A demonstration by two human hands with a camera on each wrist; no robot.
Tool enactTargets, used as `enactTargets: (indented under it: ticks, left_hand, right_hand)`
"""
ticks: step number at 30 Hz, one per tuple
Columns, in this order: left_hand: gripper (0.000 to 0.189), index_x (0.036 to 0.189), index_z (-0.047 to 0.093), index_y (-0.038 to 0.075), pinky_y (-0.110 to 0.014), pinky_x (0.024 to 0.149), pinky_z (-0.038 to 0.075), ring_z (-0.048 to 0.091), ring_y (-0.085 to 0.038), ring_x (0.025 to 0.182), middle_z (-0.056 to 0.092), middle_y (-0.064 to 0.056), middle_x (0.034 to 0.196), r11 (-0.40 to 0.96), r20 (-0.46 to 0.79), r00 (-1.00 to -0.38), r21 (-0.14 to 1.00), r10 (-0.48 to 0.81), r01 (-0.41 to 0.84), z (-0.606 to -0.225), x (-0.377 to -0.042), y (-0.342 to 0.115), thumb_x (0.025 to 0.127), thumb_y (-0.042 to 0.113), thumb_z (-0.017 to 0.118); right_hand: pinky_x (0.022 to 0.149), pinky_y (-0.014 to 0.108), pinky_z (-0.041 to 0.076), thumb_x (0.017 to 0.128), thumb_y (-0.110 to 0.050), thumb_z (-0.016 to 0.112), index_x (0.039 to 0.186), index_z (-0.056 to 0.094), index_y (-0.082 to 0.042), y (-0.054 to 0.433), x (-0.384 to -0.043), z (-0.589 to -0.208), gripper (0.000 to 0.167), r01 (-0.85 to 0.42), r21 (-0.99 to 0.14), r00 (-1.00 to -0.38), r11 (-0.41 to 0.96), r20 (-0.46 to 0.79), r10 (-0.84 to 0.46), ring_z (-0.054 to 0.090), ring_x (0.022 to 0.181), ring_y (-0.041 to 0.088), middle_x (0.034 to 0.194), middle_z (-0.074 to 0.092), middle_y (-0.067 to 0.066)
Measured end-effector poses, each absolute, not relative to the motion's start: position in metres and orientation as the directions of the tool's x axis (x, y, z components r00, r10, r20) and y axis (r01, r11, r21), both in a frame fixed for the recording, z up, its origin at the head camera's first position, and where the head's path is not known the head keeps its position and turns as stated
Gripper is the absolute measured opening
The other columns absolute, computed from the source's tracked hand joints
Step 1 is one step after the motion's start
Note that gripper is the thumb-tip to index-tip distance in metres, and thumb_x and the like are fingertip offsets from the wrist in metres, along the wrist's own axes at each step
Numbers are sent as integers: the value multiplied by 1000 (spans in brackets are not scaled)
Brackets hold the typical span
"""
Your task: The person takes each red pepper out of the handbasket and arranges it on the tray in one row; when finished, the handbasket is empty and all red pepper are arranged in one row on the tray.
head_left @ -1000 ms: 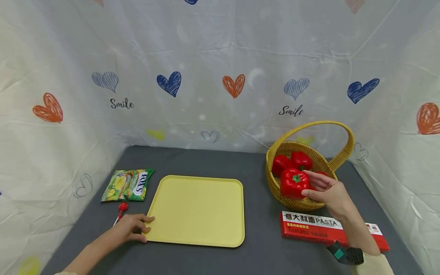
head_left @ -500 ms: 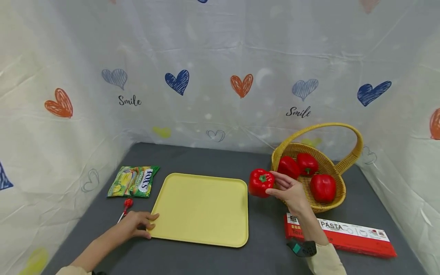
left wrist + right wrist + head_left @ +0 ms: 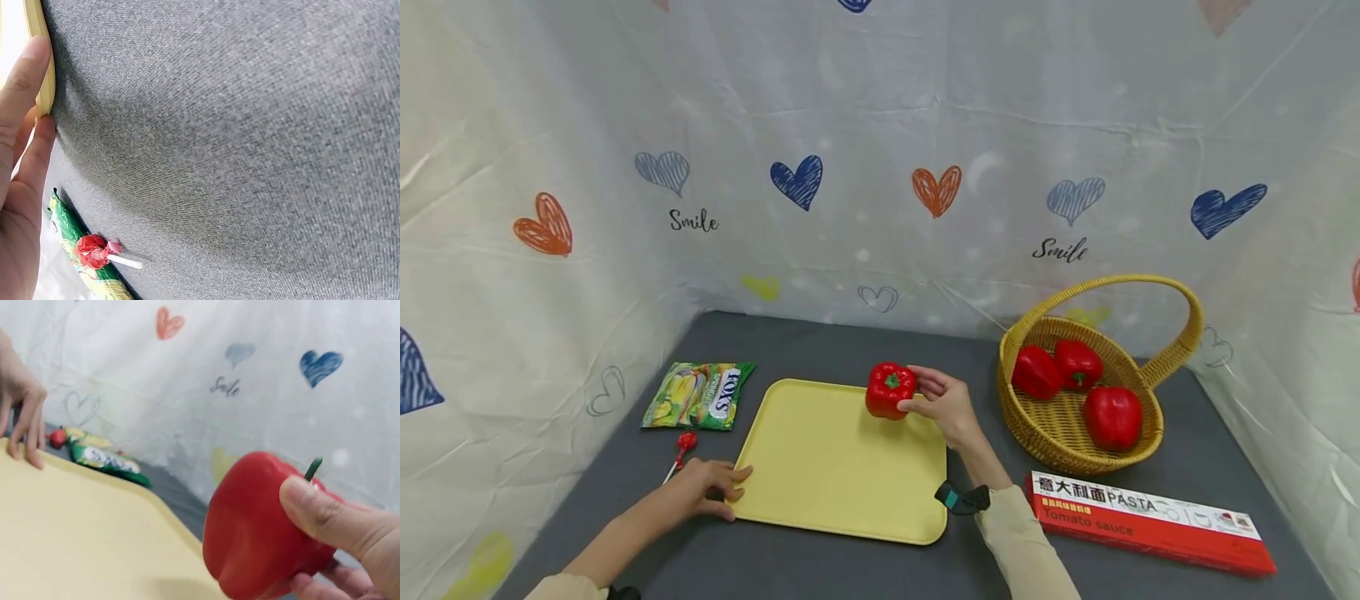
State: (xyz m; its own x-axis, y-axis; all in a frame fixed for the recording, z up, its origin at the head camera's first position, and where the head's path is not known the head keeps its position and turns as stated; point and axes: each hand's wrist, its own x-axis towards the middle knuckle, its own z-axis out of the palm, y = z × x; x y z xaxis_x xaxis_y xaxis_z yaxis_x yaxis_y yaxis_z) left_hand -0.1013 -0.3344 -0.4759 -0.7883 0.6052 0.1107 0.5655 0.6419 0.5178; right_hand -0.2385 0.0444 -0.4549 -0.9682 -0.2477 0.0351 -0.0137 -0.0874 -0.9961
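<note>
A red bell pepper [image 3: 891, 390] with a green stem hangs above the far right part of a yellow tray [image 3: 835, 467]. My right hand [image 3: 943, 404] grips it from the right; in the right wrist view the thumb lies across the bell pepper [image 3: 262, 531] beside its stem. At the tray's near left corner, my left hand [image 3: 707, 485] holds the rim between thumb and fingers. The left wrist view shows the thumb and a finger against the tray's edge [image 3: 45, 94]. More red bell peppers [image 3: 1112, 418] lie in a yellow wicker basket [image 3: 1052, 446] at the right.
A green and yellow FOX'S candy bag [image 3: 696, 396] lies left of the tray. A red lollipop [image 3: 686, 442] sits just beyond my left hand. In front of the basket is a red and white pasta box [image 3: 1150, 521]. A heart-printed white curtain [image 3: 865, 167] hangs behind the table.
My right hand has carried the bell pepper leftward out of the basket, across the gap and over the tray. The left hand stays at the tray corner. The head view has shifted slightly.
</note>
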Motion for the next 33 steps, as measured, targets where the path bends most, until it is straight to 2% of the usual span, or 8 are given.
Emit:
enactTargets:
  ticks: [11, 18, 20, 27, 33]
  left_hand:
    - [42, 100, 76, 4, -35, 81, 53, 63, -41, 101, 65, -24, 112, 666, 104, -800, 498, 591, 556, -476, -101, -334, 71, 34, 78]
    - [42, 101, 76, 4, -36, 82, 53, 62, -44, 102, 65, -23, 114, 680, 80, -815, 507, 574, 529, -474, -99, -332, 72, 35, 78]
    - [43, 101, 76, 3, -36, 83, 53, 61, -44, 103, 65, -23, 115, 687, 66, -819, 509, 569, 518, -473, -99, -331, 72, 35, 78]
    - [44, 102, 75, 3, -37, 85, 52, 61, -44, 105, 64, -23, 116, 689, 45, -832, 537, 552, 486, -474, -98, -330, 72, 35, 78]
    - [44, 101, 75, 1, -38, 84, 53, 62, -43, 104, 65, -23, 114, 689, 51, -835, 538, 547, 485, -474, -99, -331, 71, 32, 80]
  right_hand:
    - [93, 45, 45, 72, 5, 79, 125, 61, 5, -28, -256, -475, 55, -133, -985, -899, -110, 167, -405, 59, 115, 30, 124, 62, 20]
    - [95, 41, 45, 72, 0, 80, 123, 65, -2, -63, -264, -473, 54, -135, -988, -894, -79, 155, -420, 59, 116, 26, 124, 63, 15]
    - [96, 42, 44, 73, 0, 80, 123, 64, 0, -68, -263, -466, 53, -131, -989, -893, -69, 148, -425, 59, 117, 28, 125, 63, 17]
    - [92, 34, 48, 72, -6, 82, 122, 66, -4, -91, -273, -478, 53, -131, -991, -896, -29, 131, -424, 60, 115, 24, 122, 65, 13]
    - [91, 33, 49, 71, -8, 83, 122, 66, -6, -105, -274, -479, 53, -143, -990, -894, -1, 129, -429, 61, 114, 23, 122, 65, 11]
